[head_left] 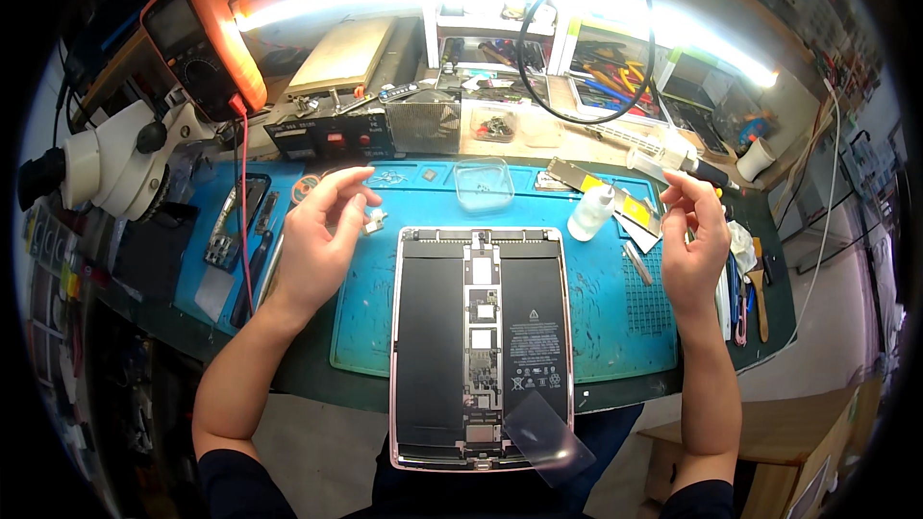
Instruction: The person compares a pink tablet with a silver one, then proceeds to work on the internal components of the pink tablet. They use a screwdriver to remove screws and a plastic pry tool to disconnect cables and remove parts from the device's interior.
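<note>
An opened tablet (478, 351) leans upright in front of me against the near edge of the bench, its black batteries and central circuit board exposed. Over its lower right corner lies a clear plastic sheet (550, 442). My left hand (322, 245) is raised left of the tablet, fingers loosely bent and apart, holding nothing visible. Close to its thumb is a small metallic piece (373, 221). On the other side my right hand (694, 240) is up with half-curled fingers and no visible object in them. Between that hand and the tablet stands a clear squeeze bottle (590, 213).
A blue work mat (370, 327) covers the bench. A clear dish (484, 185), a phone frame (237, 221) and metal plates (615, 194) lie on it. At left are a microscope (115, 159) and an orange multimeter (202, 43). A black cable loop (520, 58) hangs above.
</note>
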A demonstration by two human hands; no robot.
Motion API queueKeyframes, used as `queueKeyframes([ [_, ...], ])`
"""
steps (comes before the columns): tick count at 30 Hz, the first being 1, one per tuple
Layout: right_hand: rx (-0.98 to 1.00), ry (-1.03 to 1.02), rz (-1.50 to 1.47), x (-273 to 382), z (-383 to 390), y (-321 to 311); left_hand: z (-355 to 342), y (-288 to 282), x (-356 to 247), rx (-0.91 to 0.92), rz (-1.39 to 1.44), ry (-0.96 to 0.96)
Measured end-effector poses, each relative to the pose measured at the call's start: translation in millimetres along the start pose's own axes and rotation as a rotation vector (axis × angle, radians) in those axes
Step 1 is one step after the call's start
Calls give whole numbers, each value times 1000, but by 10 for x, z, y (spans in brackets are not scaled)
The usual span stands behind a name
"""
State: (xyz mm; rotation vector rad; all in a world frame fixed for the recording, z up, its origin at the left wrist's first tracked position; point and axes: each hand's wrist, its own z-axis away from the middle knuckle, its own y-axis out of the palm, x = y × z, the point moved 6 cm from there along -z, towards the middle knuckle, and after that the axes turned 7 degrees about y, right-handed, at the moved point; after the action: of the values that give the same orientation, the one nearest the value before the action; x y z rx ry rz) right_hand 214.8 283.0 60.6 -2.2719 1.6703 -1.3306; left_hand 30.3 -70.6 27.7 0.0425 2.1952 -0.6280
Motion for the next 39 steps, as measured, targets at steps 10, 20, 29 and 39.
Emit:
queueKeyframes([
  [10, 23, 12, -40, 37, -1, 38, 25, 27, -11, -7, -29, 20],
  [20, 62, 165, -105, 274, 142, -120, 27, 48, 35, -6, -3, 38],
  [29, 1206, 847, -290, 951, 1117, -34, 89, 104, -122, 86, -31, 92],
  [39, 1397, 1103, -267, 1051, 1407, 109, 403, 361, -767, 495, 90, 720],
])
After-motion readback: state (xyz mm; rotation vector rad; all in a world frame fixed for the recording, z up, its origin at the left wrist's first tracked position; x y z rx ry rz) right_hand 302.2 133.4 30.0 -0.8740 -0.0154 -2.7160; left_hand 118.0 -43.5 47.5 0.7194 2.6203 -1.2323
